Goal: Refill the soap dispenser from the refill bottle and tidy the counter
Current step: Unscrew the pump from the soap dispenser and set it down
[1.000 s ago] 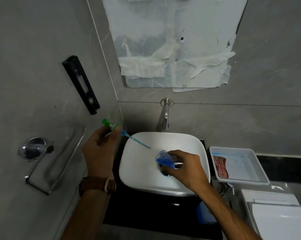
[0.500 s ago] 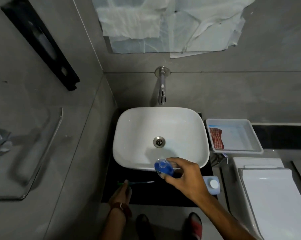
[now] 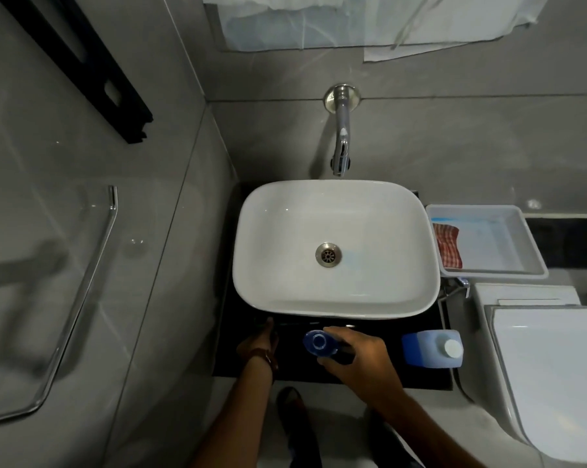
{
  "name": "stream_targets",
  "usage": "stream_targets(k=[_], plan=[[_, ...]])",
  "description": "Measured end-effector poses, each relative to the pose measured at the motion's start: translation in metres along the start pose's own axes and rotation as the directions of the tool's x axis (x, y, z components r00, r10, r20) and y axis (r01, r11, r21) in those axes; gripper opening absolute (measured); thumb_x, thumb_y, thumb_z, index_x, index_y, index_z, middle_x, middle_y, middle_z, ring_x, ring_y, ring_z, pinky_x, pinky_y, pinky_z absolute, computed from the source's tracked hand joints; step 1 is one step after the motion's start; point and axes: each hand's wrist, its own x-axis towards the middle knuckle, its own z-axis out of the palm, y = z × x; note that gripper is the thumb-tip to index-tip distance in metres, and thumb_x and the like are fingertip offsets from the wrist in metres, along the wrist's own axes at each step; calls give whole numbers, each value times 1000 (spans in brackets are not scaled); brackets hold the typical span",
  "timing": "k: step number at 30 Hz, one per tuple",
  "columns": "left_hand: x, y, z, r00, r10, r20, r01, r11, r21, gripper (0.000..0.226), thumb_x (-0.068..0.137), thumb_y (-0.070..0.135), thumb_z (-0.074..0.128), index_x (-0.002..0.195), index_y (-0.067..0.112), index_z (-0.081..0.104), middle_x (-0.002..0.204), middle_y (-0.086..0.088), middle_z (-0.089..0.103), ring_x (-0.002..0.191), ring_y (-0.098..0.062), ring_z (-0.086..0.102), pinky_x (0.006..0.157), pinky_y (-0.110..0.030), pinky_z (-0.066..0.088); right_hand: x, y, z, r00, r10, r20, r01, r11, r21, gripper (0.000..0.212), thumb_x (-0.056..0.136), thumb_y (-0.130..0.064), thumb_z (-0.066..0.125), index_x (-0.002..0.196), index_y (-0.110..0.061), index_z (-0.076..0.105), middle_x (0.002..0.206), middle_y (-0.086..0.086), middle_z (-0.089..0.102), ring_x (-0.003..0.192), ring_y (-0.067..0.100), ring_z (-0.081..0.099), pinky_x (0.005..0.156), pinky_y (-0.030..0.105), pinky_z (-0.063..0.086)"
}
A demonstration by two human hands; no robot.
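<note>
So the pump part with its long tube has come down off the wall side and is now out of clear view. A moment back the left hand (image 3: 260,342) held it up beside the basin (image 3: 336,248); now that hand is down at the dark tabletop (image 3: 420,380) just in front of the basin's near rim. There's a faint thin streak along that rim that might be the tube, too dim to be sure. I can't tell if the left fingers are pinched on anything or loose.

The soap dispenser (image 3: 319,342) has dropped from over the bowl to right in front of the basin, neck open and facing up, blue inside. The right hand (image 3: 359,361) has its fingers wrapped around the body, clamped on it. My read: opening is done and pouring comes next.

The refill bottle (image 3: 432,349) sits in front of the basin's right corner, near the right hand, white cap on. It's a squarish translucent plastic jug, blue liquid showing through.

The basin is a glossy white rounded rectangle with a metal drain. The tabletop is black and shiny. Right of the basin there's a white plastic tray (image 3: 528,244) with a red checked cloth (image 3: 449,246) in it, which looks soft and folded.
</note>
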Motion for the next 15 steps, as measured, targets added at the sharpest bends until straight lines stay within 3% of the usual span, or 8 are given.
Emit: stream_targets(k=[3, 7, 11, 15], plan=[[-5, 2, -2, 1000, -9, -2, 9, 1000, -12, 45, 86, 12, 74, 121, -10, 57, 74, -8, 53, 66, -24, 52, 34, -23, 46, 3, 3, 7, 1000, -3, 22, 4, 1000, -22, 48, 72, -31, 89, 117, -36, 72, 106, -24, 75, 101, -7, 69, 89, 25, 58], [-6, -3, -18, 1000, -18, -25, 17, 999, -36, 41, 84, 17, 77, 111, -11, 63, 82, -12, 63, 62, -19, 56, 35, -22, 50, 8, 4, 24, 998, -17, 55, 18, 999, -29, 51, 70, -31, 88, 117, -38, 70, 105, -22, 75, 99, -6, 69, 88, 27, 59], [-11, -13, -50, 990, 142, 21, -142, 990, 7, 18, 93, 17, 65, 106, 3, 65, 93, -8, 66, 74, -18, 61, 78, -35, 55, 19, 1, 57, 990, -13, 142, 16, 1000, -19, 51, 71, -28, 90, 118, -37, 71, 105, -21, 73, 102, 1, 71, 89, 34, 61], [-11, -27, -89, 927, 355, 124, -374, 902, 215, 19, 94, 24, 64, 105, 11, 73, 100, -11, 73, 88, -21, 69, 83, -38, 58, 33, -10, 91, 980, -27, 198, 29, 1000, -7, 49, 74, -24, 89, 119, -34, 73, 103, -26, 69, 103, 1, 70, 94, 33, 59]])
